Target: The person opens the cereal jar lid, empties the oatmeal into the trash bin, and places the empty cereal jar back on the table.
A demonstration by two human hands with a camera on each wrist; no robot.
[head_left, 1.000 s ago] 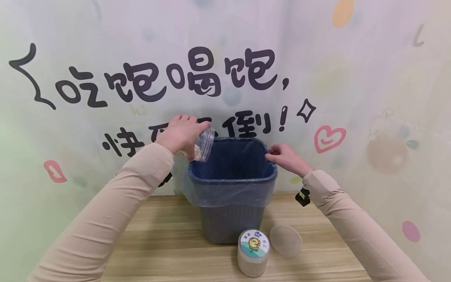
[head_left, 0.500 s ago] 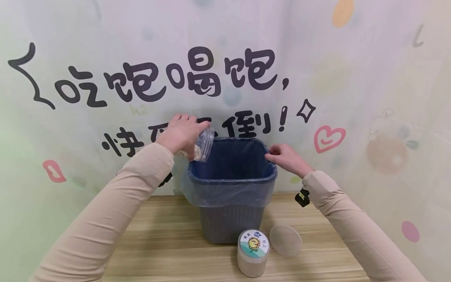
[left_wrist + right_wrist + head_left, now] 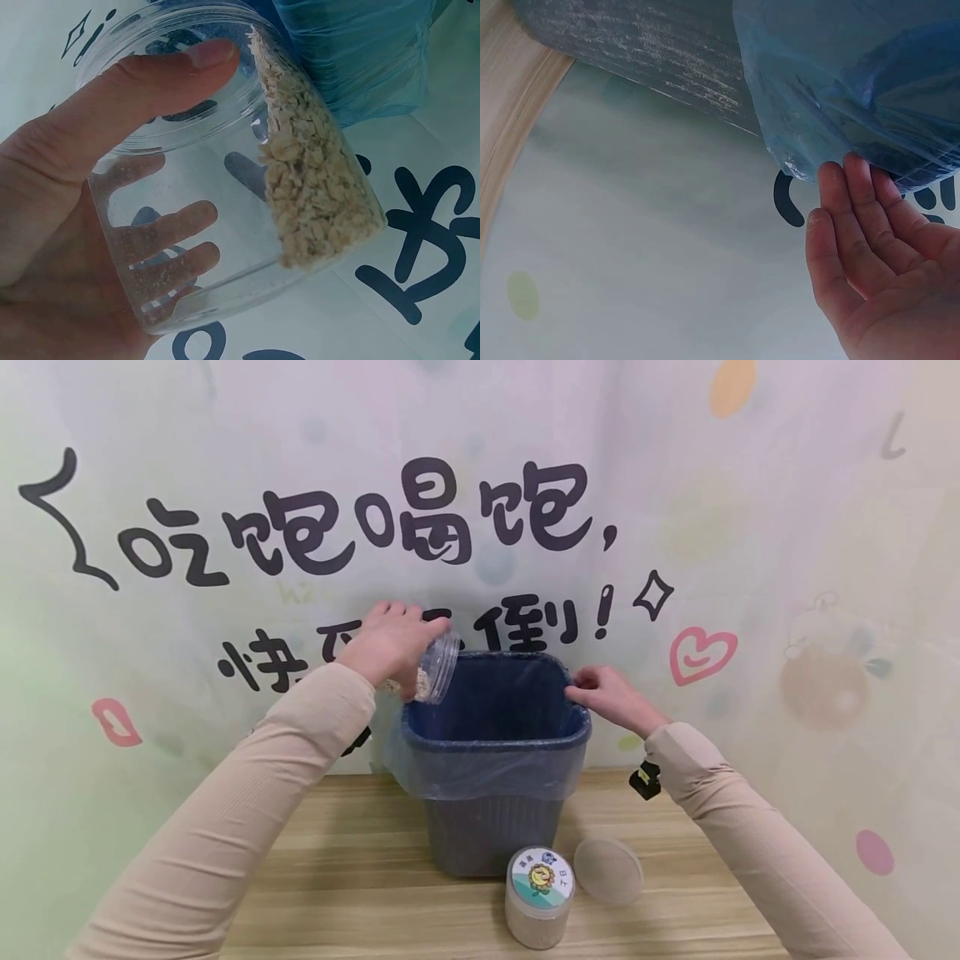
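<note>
While the left hand (image 3: pixel 392 646) curls round the tipped oat jar (image 3: pixel 442 662) beside the bin (image 3: pixel 491 835), the right hand (image 3: pixel 609 696) touches the bin bag (image 3: pixel 491 777); I can't tell if it pinches. This looks like pouring; next needs more tipping.

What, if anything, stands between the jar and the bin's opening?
Nothing visible. The left grip holds the jar with its mouth at the left side of the uncovered bin; the right grip is at the opposite side, not between them.

Indoor spot: lettered backdrop (image 3: pixel 480 427), wood-grain surface (image 3: pixel 337 860)
</note>
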